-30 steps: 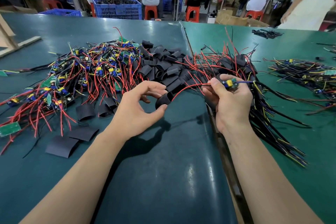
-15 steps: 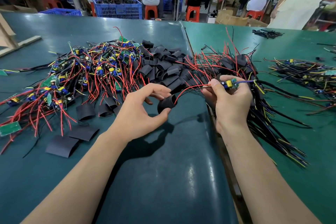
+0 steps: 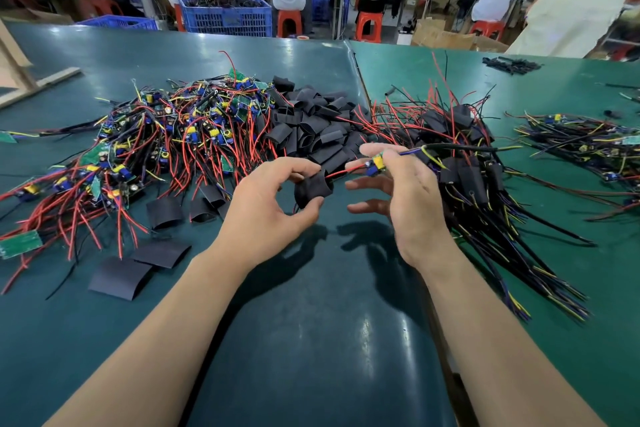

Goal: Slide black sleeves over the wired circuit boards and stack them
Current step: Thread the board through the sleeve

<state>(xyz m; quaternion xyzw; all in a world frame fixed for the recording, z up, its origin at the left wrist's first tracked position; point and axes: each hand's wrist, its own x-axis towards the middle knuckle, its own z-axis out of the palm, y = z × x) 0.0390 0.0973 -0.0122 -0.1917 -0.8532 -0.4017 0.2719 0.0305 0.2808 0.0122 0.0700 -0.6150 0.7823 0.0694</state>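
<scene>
My left hand (image 3: pixel 263 215) pinches a black sleeve (image 3: pixel 311 189) between thumb and fingers, its mouth facing right. My right hand (image 3: pixel 405 198) pinches a small wired circuit board (image 3: pixel 375 163) at thumb and forefinger, with the other fingers spread. The board's red wires run into the sleeve; the board itself is just outside the sleeve's mouth. A heap of bare wired boards (image 3: pixel 173 135) lies at the left, loose black sleeves (image 3: pixel 311 125) in the middle, and a stack of sleeved boards (image 3: pixel 464 166) behind my right hand.
Flat sleeves (image 3: pixel 121 276) lie on the green table (image 3: pixel 311 340) at the near left. Another bundle of wired boards (image 3: pixel 588 146) sits far right. A seam (image 3: pixel 356 69) divides two tabletops. Seated workers, a blue crate (image 3: pixel 225 15) and orange stools are beyond the far edge.
The right hand has brought the board leftward and closer to the sleeve, feeding the red wires further in. Its lower fingers have spread open. The left hand holds the sleeve about where it was.
</scene>
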